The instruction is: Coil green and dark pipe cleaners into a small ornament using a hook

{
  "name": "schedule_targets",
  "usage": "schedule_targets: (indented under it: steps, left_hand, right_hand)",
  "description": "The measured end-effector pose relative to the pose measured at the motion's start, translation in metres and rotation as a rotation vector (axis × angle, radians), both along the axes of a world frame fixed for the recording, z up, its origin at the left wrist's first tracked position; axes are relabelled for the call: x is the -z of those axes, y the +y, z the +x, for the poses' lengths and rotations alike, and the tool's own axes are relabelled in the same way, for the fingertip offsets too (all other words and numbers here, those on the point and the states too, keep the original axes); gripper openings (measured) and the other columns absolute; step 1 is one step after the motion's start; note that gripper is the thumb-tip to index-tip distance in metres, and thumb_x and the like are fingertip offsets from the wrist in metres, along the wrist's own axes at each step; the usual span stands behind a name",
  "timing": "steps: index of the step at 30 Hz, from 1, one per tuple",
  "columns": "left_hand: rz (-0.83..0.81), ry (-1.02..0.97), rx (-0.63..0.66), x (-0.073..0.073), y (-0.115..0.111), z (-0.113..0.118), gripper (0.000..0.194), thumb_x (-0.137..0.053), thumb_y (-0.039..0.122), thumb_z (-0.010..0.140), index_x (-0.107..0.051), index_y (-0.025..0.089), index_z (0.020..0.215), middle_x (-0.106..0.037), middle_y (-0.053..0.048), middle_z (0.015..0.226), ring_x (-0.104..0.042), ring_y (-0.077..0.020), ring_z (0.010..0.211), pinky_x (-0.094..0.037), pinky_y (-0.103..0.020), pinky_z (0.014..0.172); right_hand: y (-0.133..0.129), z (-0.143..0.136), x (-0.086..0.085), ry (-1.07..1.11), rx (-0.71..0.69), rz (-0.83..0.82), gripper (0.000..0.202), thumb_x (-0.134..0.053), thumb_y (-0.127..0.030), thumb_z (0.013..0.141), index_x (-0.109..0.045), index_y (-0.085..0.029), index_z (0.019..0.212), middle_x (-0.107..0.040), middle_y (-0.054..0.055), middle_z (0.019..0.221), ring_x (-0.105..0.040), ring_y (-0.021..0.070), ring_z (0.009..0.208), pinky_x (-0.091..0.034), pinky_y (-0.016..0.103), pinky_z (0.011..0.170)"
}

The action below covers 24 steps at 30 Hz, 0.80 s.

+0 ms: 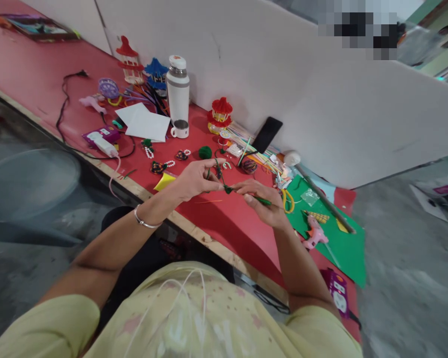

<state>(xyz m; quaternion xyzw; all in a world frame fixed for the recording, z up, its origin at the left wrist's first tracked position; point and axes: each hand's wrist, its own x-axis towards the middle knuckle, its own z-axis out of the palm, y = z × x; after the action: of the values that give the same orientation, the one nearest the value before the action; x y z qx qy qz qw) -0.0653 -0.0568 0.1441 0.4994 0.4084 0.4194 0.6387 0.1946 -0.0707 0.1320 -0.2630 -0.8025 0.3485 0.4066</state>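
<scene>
Above the red table, my left hand (196, 180) pinches a small dark green crochet piece (228, 189), with green yarn (219, 169) running up over the raised index finger. My right hand (269, 211) is closed round a crochet hook (263, 201) with a green handle. Its tip meets the crochet piece between my two hands; the exact stitch is too small to make out. Just beyond my left hand lies a green yarn ball (205, 152). A multicoloured yarn ball (249, 166) sits beyond my right hand.
Beaded yarn pieces (157, 167) lie left of my hands. A white flask (178, 94), steel cup (180, 129) and phone (268, 134) are near the white partition (246, 64). Rightward, a pink glue gun (315, 232) rests on green sheet (353, 248). A power cable (61, 107) trails at left.
</scene>
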Motion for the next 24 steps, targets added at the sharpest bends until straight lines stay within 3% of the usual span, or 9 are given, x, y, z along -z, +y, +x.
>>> schedule_targets:
  steps: [4, 7, 12, 16, 20, 24]
  left_hand:
    - [-0.036, -0.113, 0.063, 0.001, 0.0, 0.003, 0.104, -0.096, 0.018, 0.058, -0.059, 0.007, 0.155, -0.075, -0.003, 0.067, -0.044, -0.0051, 0.042, -0.024, -0.02, 0.043]
    - [-0.058, -0.221, 0.052, 0.002, -0.001, 0.01, 0.099, -0.097, 0.018, 0.056, -0.065, 0.01, 0.149, -0.074, -0.002, 0.069, -0.042, -0.0042, 0.041, -0.021, -0.02, 0.041]
    - [-0.034, -0.287, -0.079, 0.001, -0.006, 0.02, 0.09, -0.097, 0.017, 0.058, -0.069, 0.015, 0.143, -0.073, 0.001, 0.075, -0.044, -0.0031, 0.044, -0.02, -0.019, 0.04]
    - [-0.03, -0.337, -0.078, 0.0, -0.006, 0.019, 0.097, -0.099, 0.021, 0.058, -0.064, 0.016, 0.149, -0.076, 0.0, 0.079, -0.042, -0.0021, 0.042, -0.019, -0.019, 0.04]
    - [0.067, -0.278, -0.135, 0.007, -0.004, 0.025, 0.111, -0.101, 0.019, 0.055, -0.056, 0.014, 0.157, -0.074, 0.003, 0.068, -0.06, -0.0091, 0.055, -0.041, -0.019, 0.052]
    - [0.173, -0.212, -0.298, 0.017, -0.009, 0.04, 0.104, -0.097, 0.02, 0.062, -0.057, 0.015, 0.158, -0.076, 0.003, 0.072, -0.065, -0.0102, 0.063, -0.048, -0.02, 0.062]
  right_hand:
    - [0.003, -0.006, 0.015, 0.324, -0.055, -0.351, 0.018, -0.069, -0.041, 0.102, -0.082, -0.03, 0.105, -0.085, 0.006, 0.112, -0.081, 0.0223, 0.101, -0.066, 0.04, 0.09]
    - [0.005, -0.024, 0.031, 0.537, -0.058, -0.428, 0.024, -0.072, -0.052, 0.098, -0.082, -0.03, 0.101, -0.084, 0.004, 0.106, -0.078, 0.0182, 0.086, -0.064, 0.035, 0.077]
    - [0.004, -0.043, 0.043, 0.524, 0.132, -0.198, 0.025, -0.073, -0.052, 0.097, -0.082, -0.031, 0.107, -0.076, 0.005, 0.107, -0.072, 0.016, 0.084, -0.06, 0.034, 0.078]
    - [0.004, -0.041, 0.042, 0.47, 0.184, -0.148, 0.03, -0.069, -0.056, 0.099, -0.082, -0.032, 0.109, -0.073, 0.005, 0.105, -0.071, 0.0182, 0.082, -0.061, 0.038, 0.078]
    - [0.002, -0.038, 0.037, 0.438, 0.216, -0.07, 0.028, -0.066, -0.053, 0.102, -0.082, -0.032, 0.112, -0.074, 0.006, 0.108, -0.072, 0.0188, 0.083, -0.062, 0.039, 0.077]
    - [-0.003, -0.041, 0.033, 0.23, 0.383, 0.241, 0.022, -0.068, -0.04, 0.103, -0.08, -0.034, 0.12, -0.075, 0.008, 0.112, -0.073, 0.0224, 0.1, -0.063, 0.043, 0.088]
